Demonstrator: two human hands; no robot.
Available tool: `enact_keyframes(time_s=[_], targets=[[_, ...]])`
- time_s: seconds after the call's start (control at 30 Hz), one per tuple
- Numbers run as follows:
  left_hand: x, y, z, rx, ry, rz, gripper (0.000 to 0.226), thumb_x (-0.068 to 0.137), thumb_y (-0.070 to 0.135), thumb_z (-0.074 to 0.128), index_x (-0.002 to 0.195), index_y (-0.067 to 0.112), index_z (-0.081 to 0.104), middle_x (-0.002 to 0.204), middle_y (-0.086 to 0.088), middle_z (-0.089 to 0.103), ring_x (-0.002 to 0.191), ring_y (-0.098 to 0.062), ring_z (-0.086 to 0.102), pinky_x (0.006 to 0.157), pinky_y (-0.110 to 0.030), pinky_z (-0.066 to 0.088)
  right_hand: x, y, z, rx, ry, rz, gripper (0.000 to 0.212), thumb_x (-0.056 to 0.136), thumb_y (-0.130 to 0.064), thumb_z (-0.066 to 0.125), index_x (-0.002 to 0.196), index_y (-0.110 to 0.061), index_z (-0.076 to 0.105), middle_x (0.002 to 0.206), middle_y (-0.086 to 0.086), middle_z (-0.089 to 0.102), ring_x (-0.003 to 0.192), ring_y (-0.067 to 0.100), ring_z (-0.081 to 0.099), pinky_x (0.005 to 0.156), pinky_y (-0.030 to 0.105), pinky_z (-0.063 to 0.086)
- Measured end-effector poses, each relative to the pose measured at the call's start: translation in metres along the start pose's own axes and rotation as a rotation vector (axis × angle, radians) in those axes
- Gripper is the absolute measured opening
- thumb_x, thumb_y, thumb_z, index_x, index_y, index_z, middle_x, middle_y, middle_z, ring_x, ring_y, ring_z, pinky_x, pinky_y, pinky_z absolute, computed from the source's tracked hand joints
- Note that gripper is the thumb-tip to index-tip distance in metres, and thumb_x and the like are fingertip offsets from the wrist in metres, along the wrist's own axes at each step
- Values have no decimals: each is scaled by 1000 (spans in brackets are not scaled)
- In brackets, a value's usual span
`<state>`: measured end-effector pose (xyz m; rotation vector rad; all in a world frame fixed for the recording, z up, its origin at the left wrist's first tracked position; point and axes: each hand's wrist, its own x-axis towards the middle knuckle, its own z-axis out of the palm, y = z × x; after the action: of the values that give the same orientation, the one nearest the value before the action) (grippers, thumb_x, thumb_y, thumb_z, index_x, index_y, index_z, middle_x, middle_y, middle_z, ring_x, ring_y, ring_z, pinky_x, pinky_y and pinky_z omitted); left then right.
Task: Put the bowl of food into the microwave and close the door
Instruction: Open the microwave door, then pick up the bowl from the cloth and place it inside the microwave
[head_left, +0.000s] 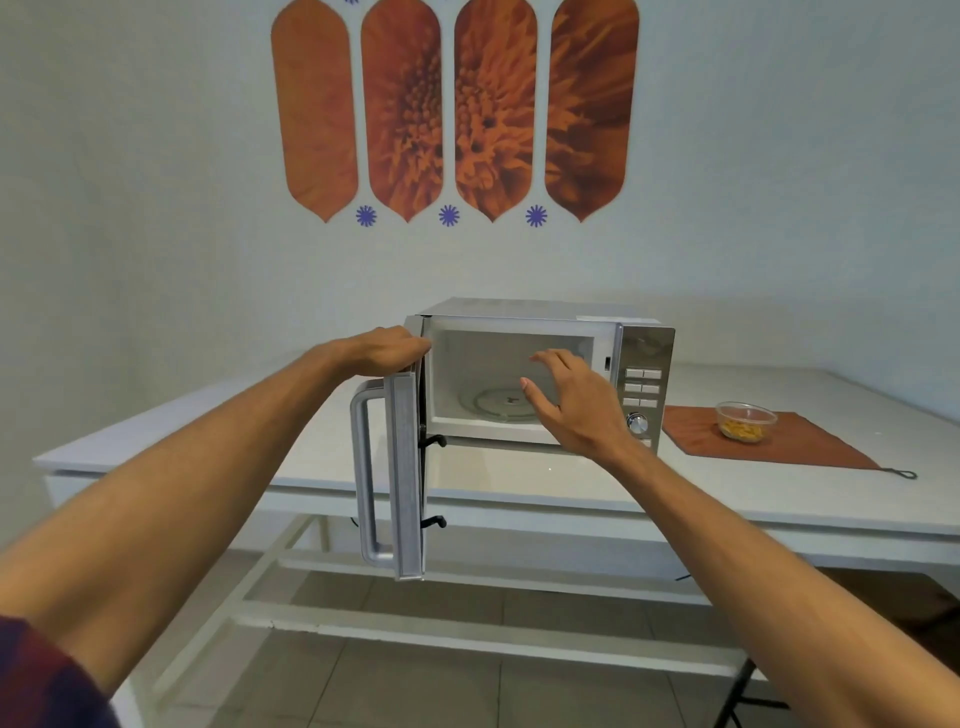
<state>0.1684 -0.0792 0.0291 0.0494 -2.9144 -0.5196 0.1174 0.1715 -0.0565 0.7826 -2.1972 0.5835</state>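
A silver microwave (644, 353) stands on the white table (519, 483). Its door (404, 467) is swung open toward me, edge-on, with the handle on its left side. My left hand (387, 351) grips the top corner of the door. My right hand (571, 402) hovers in front of the open cavity with fingers spread and nothing in it. Inside the cavity, only the glass turntable (493, 402) shows. The clear glass bowl of yellow food (745, 422) sits on a brown mat (810, 447) to the right of the microwave, apart from both hands.
The control panel with buttons and a knob (638, 423) is on the microwave's right side. A wall with orange flower panels (452, 109) rises behind the table. Below the table top are white frame bars (467, 629) and a tiled floor.
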Motion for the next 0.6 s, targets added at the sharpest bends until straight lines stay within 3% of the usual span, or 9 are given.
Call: enact_keyframes(time_s=[0.13, 0.2, 0.3, 0.43, 0.6], targets=[[5, 6, 0, 158, 33, 36, 39, 95, 42, 33, 73, 14, 49, 89, -13, 58, 74, -21, 49, 74, -35, 38, -7, 9, -4, -34, -9, 25, 48, 95, -48, 46, 128, -14, 53, 130, 6, 58, 113, 23, 57, 87, 39, 51], [8, 18, 3, 294, 114, 85, 48, 93, 51, 35, 99, 10, 58, 110, -19, 62, 94, -30, 55, 89, -41, 41, -11, 17, -7, -61, -25, 42, 51, 95, -49, 45, 131, -14, 52, 132, 6, 57, 114, 24, 57, 89, 39, 50], [12, 47, 12, 354, 246, 194, 62, 91, 57, 36, 127, 10, 53, 130, -16, 59, 117, -32, 52, 109, -46, 29, -17, 31, -14, -82, -43, 76, 53, 95, -49, 45, 133, -13, 49, 135, 8, 55, 116, 25, 55, 91, 39, 48], [24, 98, 41, 402, 325, 299, 70, 88, 59, 37, 137, 10, 45, 142, -14, 50, 129, -31, 46, 111, -47, 27, -25, 60, -28, -181, -67, 83, 56, 95, -51, 42, 136, -13, 46, 137, 8, 53, 119, 26, 54, 92, 42, 48], [44, 151, 97, 399, 354, 368, 69, 85, 57, 42, 137, 13, 43, 141, -12, 50, 127, -30, 47, 106, -47, 33, -30, 114, -44, -264, -94, 105, 57, 95, -49, 43, 138, -13, 45, 138, 11, 51, 118, 28, 54, 93, 43, 48]])
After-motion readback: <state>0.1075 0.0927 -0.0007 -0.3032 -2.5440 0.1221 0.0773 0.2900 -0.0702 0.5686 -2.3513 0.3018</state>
